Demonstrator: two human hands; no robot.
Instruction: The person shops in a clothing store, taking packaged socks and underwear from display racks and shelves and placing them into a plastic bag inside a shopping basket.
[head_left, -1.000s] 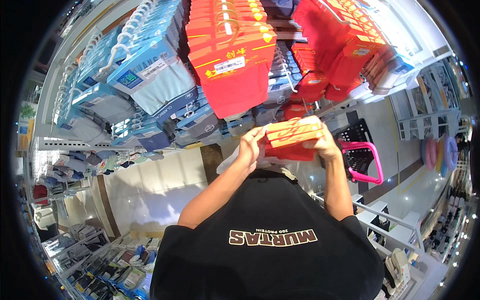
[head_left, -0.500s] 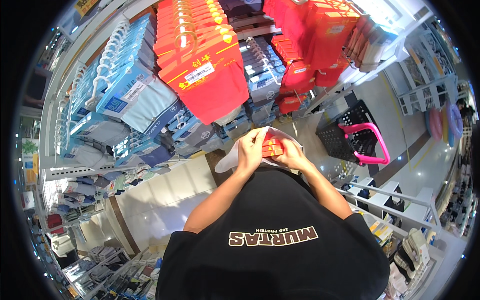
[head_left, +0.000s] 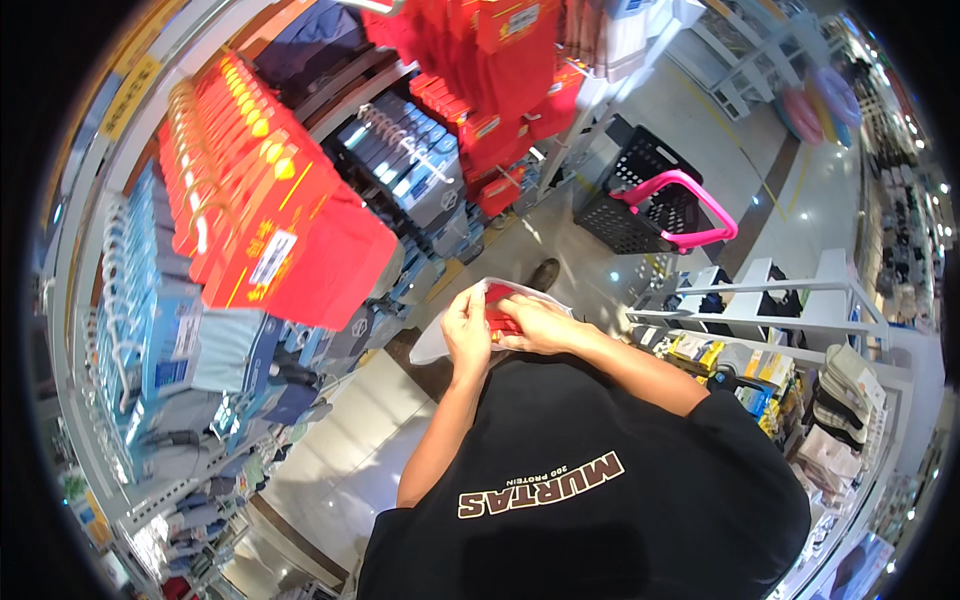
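In front of my chest, a thin whitish plastic bag [head_left: 430, 344] hangs between my two hands. My left hand [head_left: 467, 326] is closed, pinching the bag's rim on its left side. Inside the bag's mouth lie red packs [head_left: 497, 319] that look like card-topped packaged garments. Curled over these packs, my right hand [head_left: 538, 326] has its fingers at the bag's opening. Its fingertips are partly hidden by the packs and the bag.
Red packaged garments [head_left: 300, 235] on hooks stand out at the left, beside light-blue packs [head_left: 225, 340]. A black basket with a pink handle [head_left: 680, 200] is on the floor ahead right. A white display rack [head_left: 800, 310] with socks [head_left: 842, 395] flanks my right side.
My view has turned right, so the hanging racks sit further left. My right hand has come over the bag's mouth, and the red packs sit lower between my hands.
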